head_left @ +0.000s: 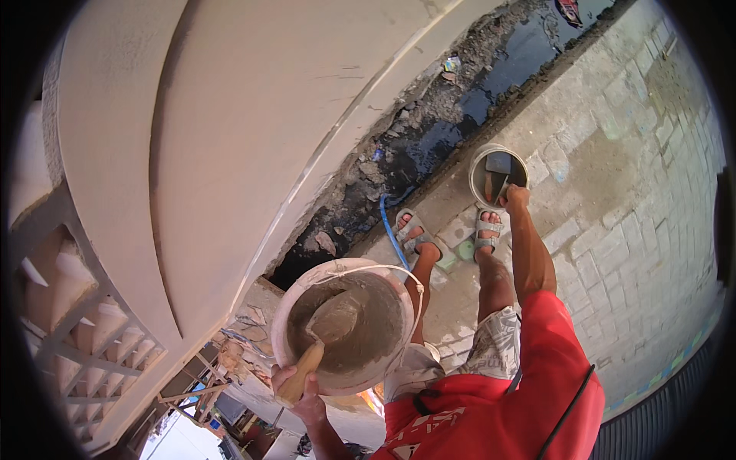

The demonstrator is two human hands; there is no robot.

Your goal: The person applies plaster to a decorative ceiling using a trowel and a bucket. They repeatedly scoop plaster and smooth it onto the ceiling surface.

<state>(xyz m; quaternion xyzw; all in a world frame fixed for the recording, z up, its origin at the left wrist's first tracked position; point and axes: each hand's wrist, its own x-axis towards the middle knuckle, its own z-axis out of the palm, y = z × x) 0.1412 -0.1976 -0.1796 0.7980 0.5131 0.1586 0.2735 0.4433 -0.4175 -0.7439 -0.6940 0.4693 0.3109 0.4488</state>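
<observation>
My left hand (pixel 308 401) is closed around the wooden handle of a trowel (pixel 337 316). The trowel's blade, coated in grey, lies on wet mortar inside a large pale bucket (pixel 280 331) with a thin white bail handle. My fingers are close by the bucket's rim; whether they also grip it I cannot tell. Stretched ahead, my right hand (pixel 515 198) reaches over the rim of a small whitish bucket (pixel 474 192) on the pavement. Its fingers are closed at a light, narrow piece I cannot make out. A dark flat-bladed tool (pixel 498 162) and a brownish handle (pixel 488 186) are inside that bucket.
A smooth plastered wall (pixel 253 115) rises on the left. Between it and the paved walkway (pixel 606 253) runs an open ditch (pixel 437 149) with dark water, rubble and litter. A blue hose (pixel 393 230) crosses its edge near my sandalled feet (pixel 414 230). Louvred openings (pixel 84 330) are at far left.
</observation>
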